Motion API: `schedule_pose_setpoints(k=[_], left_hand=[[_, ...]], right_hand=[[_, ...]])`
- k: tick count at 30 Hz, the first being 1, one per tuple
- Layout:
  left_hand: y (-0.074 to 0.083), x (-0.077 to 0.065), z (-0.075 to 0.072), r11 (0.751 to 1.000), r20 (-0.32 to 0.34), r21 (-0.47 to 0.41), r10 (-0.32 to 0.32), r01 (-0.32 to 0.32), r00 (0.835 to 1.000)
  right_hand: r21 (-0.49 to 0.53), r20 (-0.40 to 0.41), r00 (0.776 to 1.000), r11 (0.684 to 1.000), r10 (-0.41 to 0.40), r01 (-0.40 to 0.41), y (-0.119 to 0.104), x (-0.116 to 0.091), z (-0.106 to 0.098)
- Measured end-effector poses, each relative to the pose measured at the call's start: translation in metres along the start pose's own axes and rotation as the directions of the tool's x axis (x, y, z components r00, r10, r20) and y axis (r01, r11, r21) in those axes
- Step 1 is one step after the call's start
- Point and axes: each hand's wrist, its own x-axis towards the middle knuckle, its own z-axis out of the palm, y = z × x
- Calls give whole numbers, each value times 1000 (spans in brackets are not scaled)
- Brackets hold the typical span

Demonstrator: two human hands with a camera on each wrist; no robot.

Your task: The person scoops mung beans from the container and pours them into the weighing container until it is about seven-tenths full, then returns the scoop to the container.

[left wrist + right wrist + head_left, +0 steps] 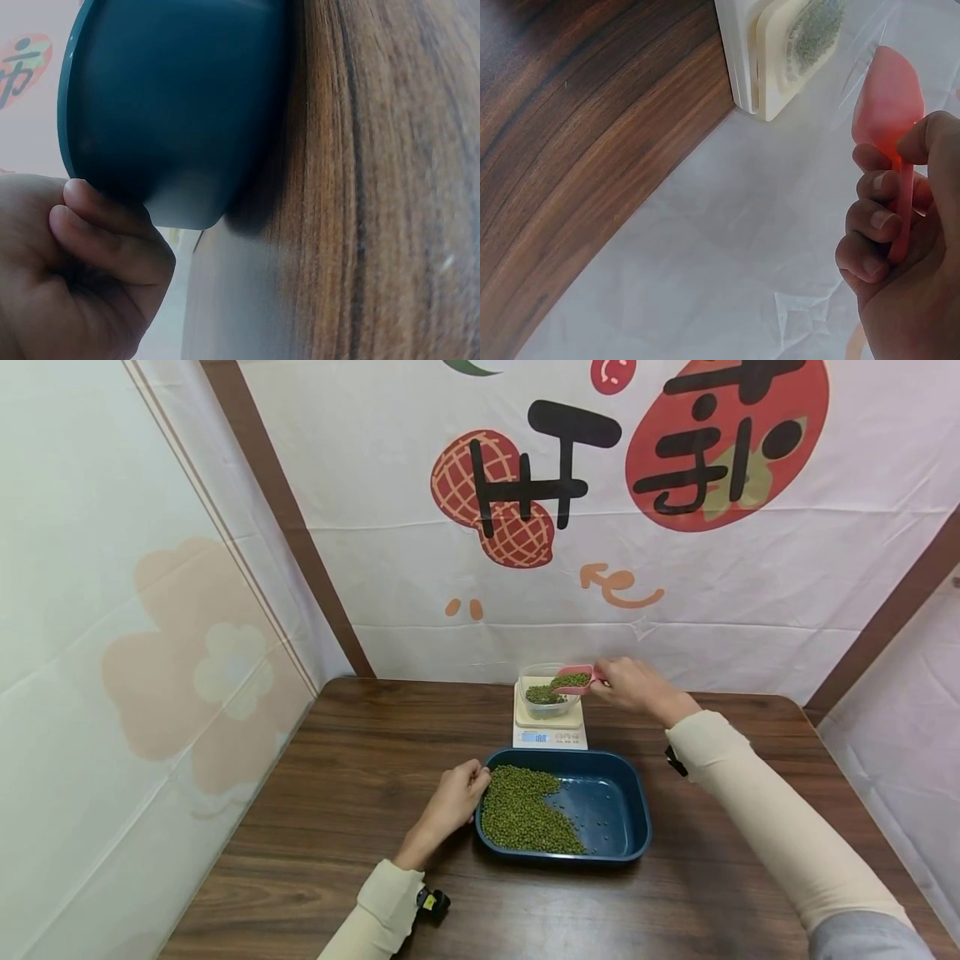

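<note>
My right hand grips the handle of a pink scoop, its fingers wrapped round it in the right wrist view. Green beans lie in the scoop, which tilts over a clear plastic container with more green beans in the bottom. The container stands on a white kitchen scale whose lit display appears to read 188. At the left rim of a dark blue tray, my left hand holds on with curled fingers. Green beans are heaped in the tray's left part, with a few scattered to the right.
A dark wooden table carries everything. Right behind the scale hangs a white printed cloth, and another cloth wall closes the left side. The tray sits just in front of the scale.
</note>
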Motion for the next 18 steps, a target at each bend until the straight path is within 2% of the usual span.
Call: schedule_pose_setpoints(k=[12, 18], left_hand=[[-3, 0, 0, 1000, 5, 11, 4, -4, 1000], [-4, 1, 0, 1000, 9, 11, 5, -5, 1000]], right_hand=[[-35, -1, 1000, 999, 0, 0, -2, -1, -7], [-40, 29, 999, 999, 23, -22, -3, 1, -12]])
